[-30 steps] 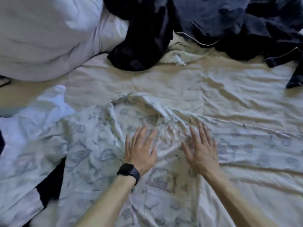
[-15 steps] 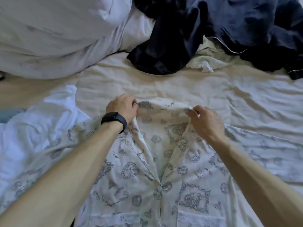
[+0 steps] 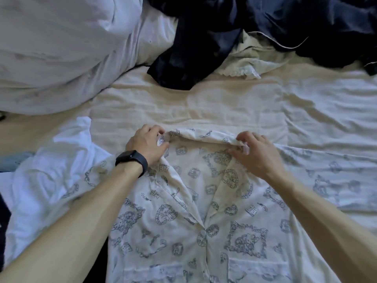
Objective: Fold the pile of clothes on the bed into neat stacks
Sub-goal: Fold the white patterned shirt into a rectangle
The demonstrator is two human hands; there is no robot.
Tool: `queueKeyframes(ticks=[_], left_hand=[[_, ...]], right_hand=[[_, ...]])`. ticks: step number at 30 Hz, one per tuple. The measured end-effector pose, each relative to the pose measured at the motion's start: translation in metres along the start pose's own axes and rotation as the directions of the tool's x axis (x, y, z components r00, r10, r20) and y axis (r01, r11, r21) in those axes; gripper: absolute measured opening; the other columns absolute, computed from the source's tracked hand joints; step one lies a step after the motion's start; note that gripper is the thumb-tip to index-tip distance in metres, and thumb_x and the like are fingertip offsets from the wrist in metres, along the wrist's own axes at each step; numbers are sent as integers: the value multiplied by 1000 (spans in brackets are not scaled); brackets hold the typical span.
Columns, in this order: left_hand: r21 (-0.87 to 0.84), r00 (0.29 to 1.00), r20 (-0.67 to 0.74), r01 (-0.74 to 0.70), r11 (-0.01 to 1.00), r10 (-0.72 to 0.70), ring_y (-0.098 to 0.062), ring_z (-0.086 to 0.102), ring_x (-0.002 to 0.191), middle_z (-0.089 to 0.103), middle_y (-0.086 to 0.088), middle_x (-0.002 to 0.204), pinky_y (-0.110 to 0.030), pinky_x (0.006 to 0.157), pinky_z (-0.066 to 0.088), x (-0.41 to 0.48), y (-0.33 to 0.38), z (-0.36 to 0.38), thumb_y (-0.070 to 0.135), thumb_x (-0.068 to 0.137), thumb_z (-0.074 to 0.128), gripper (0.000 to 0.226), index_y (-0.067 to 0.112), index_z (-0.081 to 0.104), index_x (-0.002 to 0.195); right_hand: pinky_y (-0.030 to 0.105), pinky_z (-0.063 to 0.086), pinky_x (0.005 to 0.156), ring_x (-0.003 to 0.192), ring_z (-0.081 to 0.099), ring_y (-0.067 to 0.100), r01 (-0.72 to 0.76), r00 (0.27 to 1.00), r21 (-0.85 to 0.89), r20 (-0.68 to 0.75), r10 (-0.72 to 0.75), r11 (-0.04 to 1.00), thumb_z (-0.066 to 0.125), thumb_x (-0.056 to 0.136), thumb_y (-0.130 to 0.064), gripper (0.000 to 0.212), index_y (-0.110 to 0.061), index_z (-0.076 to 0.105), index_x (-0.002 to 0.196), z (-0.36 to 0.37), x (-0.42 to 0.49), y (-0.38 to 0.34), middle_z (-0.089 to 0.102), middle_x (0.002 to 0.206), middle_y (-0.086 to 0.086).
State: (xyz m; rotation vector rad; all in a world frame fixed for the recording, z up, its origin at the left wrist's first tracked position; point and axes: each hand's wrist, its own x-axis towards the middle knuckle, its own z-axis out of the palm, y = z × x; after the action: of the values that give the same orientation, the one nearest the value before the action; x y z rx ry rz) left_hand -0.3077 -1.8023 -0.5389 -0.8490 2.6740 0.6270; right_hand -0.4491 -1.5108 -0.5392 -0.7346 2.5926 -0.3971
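Note:
A white button-front shirt with a blue print [image 3: 183, 221] lies front up on the bed, its collar toward the far side. My left hand [image 3: 146, 142], with a black watch on the wrist, pinches the left end of the collar. My right hand [image 3: 253, 152] pinches the right end. The collar is stretched between them. One sleeve runs out to the right. A pile of dark navy clothes [image 3: 265, 27] lies at the far side, with a cream lace-edged garment [image 3: 244, 64] under it.
A large white pillow or duvet [image 3: 61, 48] fills the far left. A white garment [image 3: 51, 160] lies crumpled left of the shirt, with a dark item at the left edge. The cream bedsheet [image 3: 204, 107] shows between the shirt and the pile.
One second ago both hands lay flat on the crumpled shirt. They have since taken the collar ends and drawn them apart, and the shirt now lies spread front up.

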Motion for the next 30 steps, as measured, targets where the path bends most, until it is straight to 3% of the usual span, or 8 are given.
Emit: queueKeyframes(ticks=[4, 10, 13, 16, 20, 23, 26, 30], left_hand=[[48, 997, -75, -4, 999, 8, -21, 58, 94, 63, 9, 94, -30, 70, 40, -7, 1, -2, 42, 94, 59, 9, 34, 61, 96], [-601, 939, 84, 315, 734, -334, -17, 71, 61, 74, -6, 84, -28, 57, 58, -2, 28, 11, 30, 94, 66, 9, 23, 62, 95], [-475, 968, 61, 242, 846, -243, -20, 70, 82, 70, 4, 93, -34, 72, 58, -6, 32, 25, 40, 90, 68, 29, 23, 56, 110], [-209, 957, -174, 194, 958, -232, -24, 60, 78, 61, 5, 90, -32, 58, 39, -19, 32, 31, 65, 84, 60, 46, 26, 44, 101], [195, 969, 5, 243, 950, -248, -32, 65, 95, 68, -6, 101, -37, 71, 41, -27, 35, 36, 77, 86, 44, 60, 24, 59, 109], [198, 980, -20, 196, 960, -196, -32, 62, 81, 70, -7, 94, -33, 66, 40, -19, 35, 29, 60, 95, 42, 38, 27, 60, 92], [51, 986, -163, 49, 997, -40, -19, 49, 60, 54, 10, 71, -26, 54, 30, -19, 36, 28, 54, 88, 41, 24, 32, 41, 78], [128, 999, 12, 34, 991, -36, -20, 53, 100, 54, 6, 105, -37, 82, 46, -17, 26, 37, 72, 90, 34, 44, 35, 53, 103]], right_hand=[[36, 42, 68, 84, 55, 26, -77, 989, -17, -131, 74, 997, 40, 106, -46, 35, -20, 62, 113, -2, 1, 7, 69, 102, 5], [37, 44, 73, 87, 56, 26, -197, 974, 127, -89, 209, 972, 45, 103, -55, 36, -22, 56, 115, 5, 9, -5, 59, 109, 4], [37, 42, 69, 84, 53, 26, -241, 951, 125, -169, 260, 963, 58, 91, -65, 51, -19, 44, 107, 12, -1, -12, 47, 101, -1], [33, 36, 58, 67, 50, 21, -285, 933, 38, -218, 287, 958, 56, 84, -77, 56, -24, 39, 88, 19, -19, -18, 46, 76, -9], [29, 39, 54, 59, 57, 18, -314, 949, -70, -58, 310, 947, 39, 94, -68, 48, -24, 58, 84, 25, -26, -25, 56, 64, -5], [32, 48, 60, 62, 60, 20, -291, 954, 26, -63, 292, 956, 40, 97, -42, 29, -26, 59, 113, 22, -16, -30, 64, 72, -2], [42, 57, 70, 64, 63, 23, -342, 931, 180, -70, 358, 923, 36, 99, -53, 34, -26, 56, 95, 22, -8, -37, 64, 71, -2], [45, 53, 81, 88, 62, 28, -295, 955, 33, -16, 295, 955, 39, 98, -56, 40, -21, 56, 105, 26, -10, -32, 63, 105, 2]])
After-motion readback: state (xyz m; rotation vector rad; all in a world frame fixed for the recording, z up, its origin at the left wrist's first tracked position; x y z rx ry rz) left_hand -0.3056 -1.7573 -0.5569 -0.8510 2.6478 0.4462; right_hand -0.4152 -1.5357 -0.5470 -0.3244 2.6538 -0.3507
